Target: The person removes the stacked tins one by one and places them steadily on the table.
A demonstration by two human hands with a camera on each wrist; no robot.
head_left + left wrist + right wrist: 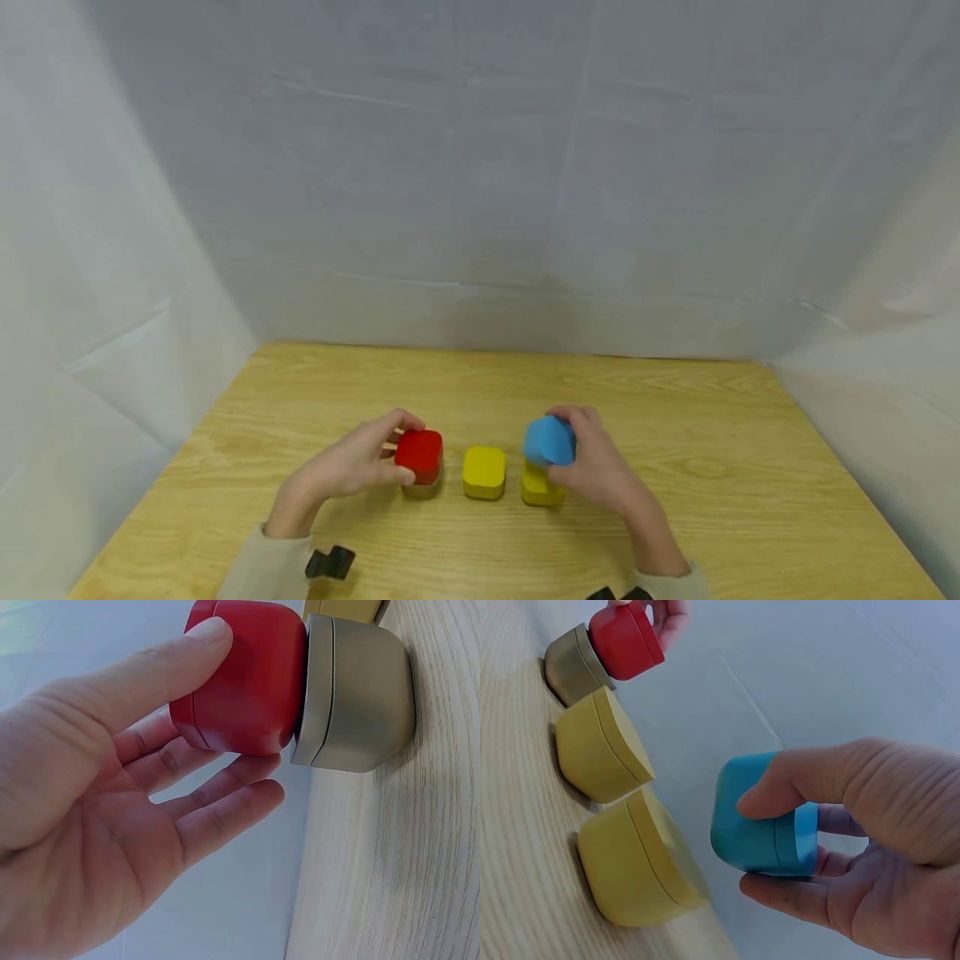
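Red, blue, yellow and grey rounded blocks stand in a short row on a light wooden tabletop [675, 500], enclosed on three sides by white sheeting [480, 167]. The left hand [352, 462] grips the red block [418, 454] between thumb and fingers; in the left wrist view the thumb lies along one side of the block and the fingers curve beneath the other, and the red block sits directly on a grey block [360, 694] that rests on the tabletop. The right hand [600, 467] holds the blue block [549, 440] with thumb on the near face and fingers behind. In the right wrist view the blue block is held clear of the yellow block [637, 862] below it, with a gap between the two; this yellow block stands on the tabletop at the right end of the row. A second yellow block [483, 472] stands alone in the middle, between the grey block and the right-hand yellow block, near both but touching neither. Pale sleeves cover both forearms, and a dark strap [330, 563] shows at the left wrist.
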